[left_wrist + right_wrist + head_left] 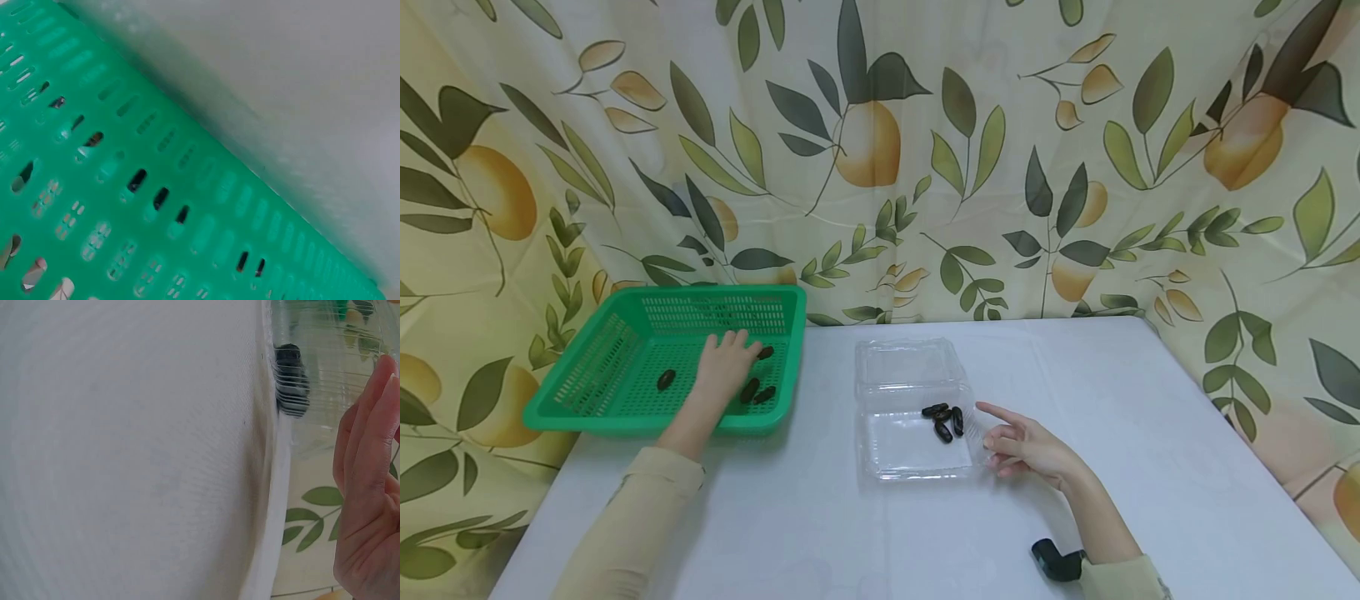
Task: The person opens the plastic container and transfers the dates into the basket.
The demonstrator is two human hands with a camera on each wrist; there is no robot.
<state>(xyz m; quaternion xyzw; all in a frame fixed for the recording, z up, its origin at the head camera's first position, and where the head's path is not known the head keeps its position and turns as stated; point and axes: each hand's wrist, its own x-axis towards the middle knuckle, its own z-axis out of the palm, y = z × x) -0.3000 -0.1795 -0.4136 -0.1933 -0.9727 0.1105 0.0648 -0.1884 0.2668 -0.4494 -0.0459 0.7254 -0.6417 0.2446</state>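
Head view alone catches the left hand (725,364), grip unclear, in the green basket (617,418), near dark oblong piece (765,352) angled lengthwise rightward; right hand (1026,446) loosely extended.

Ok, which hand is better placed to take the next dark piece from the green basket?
Probably the left. The left hand is inside the green basket, close to a dark piece, with more nearby. The right hand is outside it, beside the clear container.
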